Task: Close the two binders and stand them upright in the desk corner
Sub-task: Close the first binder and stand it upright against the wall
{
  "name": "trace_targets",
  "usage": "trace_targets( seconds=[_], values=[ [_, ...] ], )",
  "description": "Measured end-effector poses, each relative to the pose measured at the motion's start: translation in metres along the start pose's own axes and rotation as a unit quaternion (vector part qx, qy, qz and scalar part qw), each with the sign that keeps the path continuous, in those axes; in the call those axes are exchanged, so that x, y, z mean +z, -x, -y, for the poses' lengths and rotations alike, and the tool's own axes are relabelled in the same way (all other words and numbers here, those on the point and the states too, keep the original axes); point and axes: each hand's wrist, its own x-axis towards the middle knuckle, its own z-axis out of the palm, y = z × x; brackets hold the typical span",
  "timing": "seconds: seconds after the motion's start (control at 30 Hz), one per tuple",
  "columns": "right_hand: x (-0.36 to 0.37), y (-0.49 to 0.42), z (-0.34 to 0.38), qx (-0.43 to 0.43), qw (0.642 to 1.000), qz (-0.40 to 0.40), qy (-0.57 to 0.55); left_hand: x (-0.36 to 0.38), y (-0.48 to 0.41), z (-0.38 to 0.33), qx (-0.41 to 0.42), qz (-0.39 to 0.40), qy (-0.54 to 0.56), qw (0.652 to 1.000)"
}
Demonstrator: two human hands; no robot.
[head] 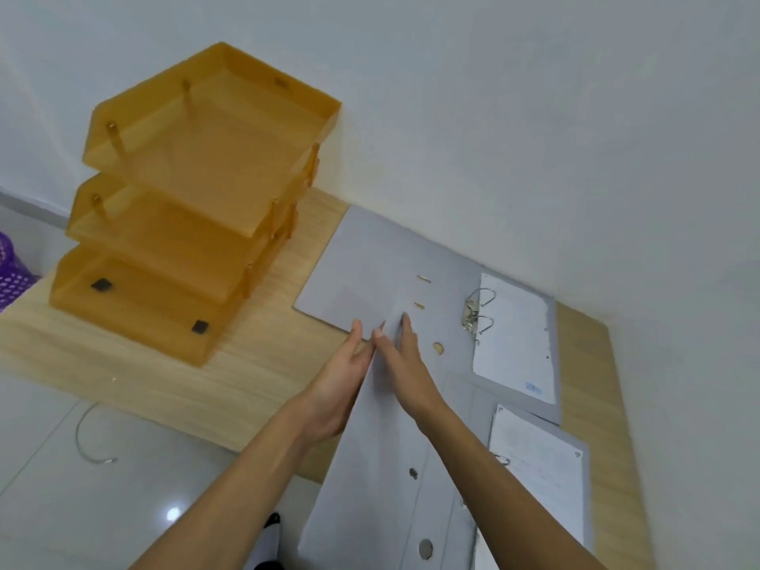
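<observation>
Two grey lever-arch binders lie open on the wooden desk [164, 380]. The far binder [370, 261] is flat against the wall, its metal rings [477, 312] and a white sheet [518, 339] showing. The near binder [382, 487] has its left cover lifted off the desk and tilted up, with papers [534, 466] on its right half. My left hand [341, 384] presses the cover's left face with fingers extended. My right hand [405, 364] lies flat on its other face, so the cover is held between both palms.
A three-tier orange letter tray [197, 178] stands in the desk's far left corner by the white wall. A purple basket [12, 265] sits on the floor at the left. A wire loop [88, 442] lies on the grey floor tiles.
</observation>
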Motion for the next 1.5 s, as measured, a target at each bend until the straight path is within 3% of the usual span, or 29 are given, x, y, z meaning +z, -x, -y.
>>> trace_targets(
  seconds=[0.17, 0.27, 0.33, 0.47, 0.63, 0.73, 0.8, 1.03, 1.2, 1.37, 1.5],
  values=[
    [-0.058, 0.030, 0.004, 0.000, 0.982, -0.032, -0.188, 0.063, -0.016, 0.031, 0.073, 0.033, 0.025, 0.996],
    [-0.101, 0.046, -0.017, -0.003, 0.976, -0.045, -0.212, 0.098, -0.035, 0.060, 0.103, 0.010, -0.041, 0.994],
    [-0.127, 0.052, -0.036, -0.004, 0.980, -0.068, -0.189, 0.108, -0.047, 0.084, 0.094, -0.025, -0.157, 0.983],
    [-0.190, 0.068, -0.085, 0.021, 0.982, -0.105, -0.153, 0.104, -0.072, 0.137, 0.042, -0.092, -0.442, 0.891],
    [-0.264, 0.089, -0.184, 0.042, 0.974, -0.221, -0.008, 0.087, -0.089, 0.190, 0.034, -0.195, -0.538, 0.820],
    [-0.277, 0.096, -0.249, 0.099, 0.963, -0.247, 0.033, 0.082, -0.092, 0.211, 0.035, -0.216, -0.490, 0.844],
    [-0.273, 0.093, -0.285, 0.105, 0.967, -0.221, 0.073, 0.091, -0.094, 0.225, 0.023, -0.233, -0.470, 0.851],
    [-0.209, 0.089, -0.331, 0.074, 0.972, 0.000, 0.224, 0.108, -0.093, 0.249, 0.011, -0.297, -0.502, 0.812],
    [-0.194, 0.091, -0.329, 0.114, 0.968, 0.005, 0.225, 0.109, -0.096, 0.253, 0.010, -0.331, -0.479, 0.813],
    [-0.191, 0.081, -0.311, 0.165, 0.978, 0.006, 0.125, 0.115, -0.107, 0.236, -0.039, -0.359, -0.313, 0.879],
    [-0.198, 0.079, -0.292, 0.189, 0.980, -0.032, 0.043, 0.138, -0.112, 0.217, -0.090, -0.266, -0.209, 0.937]
  ],
)
